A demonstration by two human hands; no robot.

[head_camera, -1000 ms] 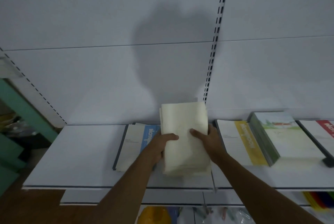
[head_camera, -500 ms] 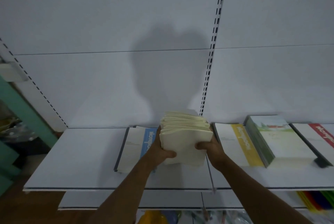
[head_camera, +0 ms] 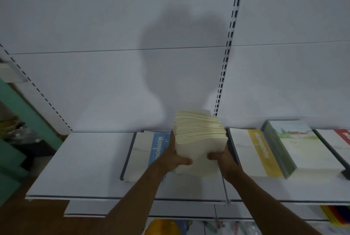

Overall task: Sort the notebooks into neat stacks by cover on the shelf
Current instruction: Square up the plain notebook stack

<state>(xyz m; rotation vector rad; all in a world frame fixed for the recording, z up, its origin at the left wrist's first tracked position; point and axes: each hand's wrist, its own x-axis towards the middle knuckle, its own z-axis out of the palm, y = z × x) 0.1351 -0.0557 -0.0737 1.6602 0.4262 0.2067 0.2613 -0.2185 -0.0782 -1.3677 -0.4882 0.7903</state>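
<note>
I judge squaring in hand: left hand (head_camera: 173, 156) and right hand (head_camera: 224, 159) clamp cream notebook bundle (head_camera: 198, 140) between them; next, lower onto shelf (head_camera: 85, 159) beneath, edges flush.

From my seat I see two bare forearms entering from six o'clock, no sleeves, no watch, no rings or bands that I can make out. My left hand (head_camera: 175, 156) and right hand (head_camera: 224, 159) are ungloved; fingernails are too dim to judge.
</note>
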